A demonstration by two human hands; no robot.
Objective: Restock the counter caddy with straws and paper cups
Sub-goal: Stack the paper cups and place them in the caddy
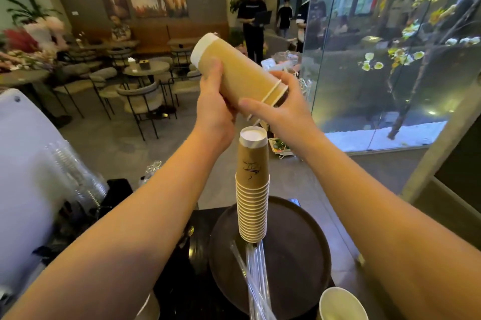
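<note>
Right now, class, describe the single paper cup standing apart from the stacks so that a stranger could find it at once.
Start at the round dark tray on the counter, where a tall stack of upside-down brown paper cups rises. Drop to the tray's near right edge: the lone brown paper cup stands there. Unlike the stacked cups and the held sleeve, it is single, mouth up, showing its white inside.

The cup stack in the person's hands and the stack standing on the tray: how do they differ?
The held stack is tilted in the air, gripped by the left hand and right hand; the standing stack is upright and untouched on the dark tray. Both are brown paper cups, nested bottoms up.
</note>
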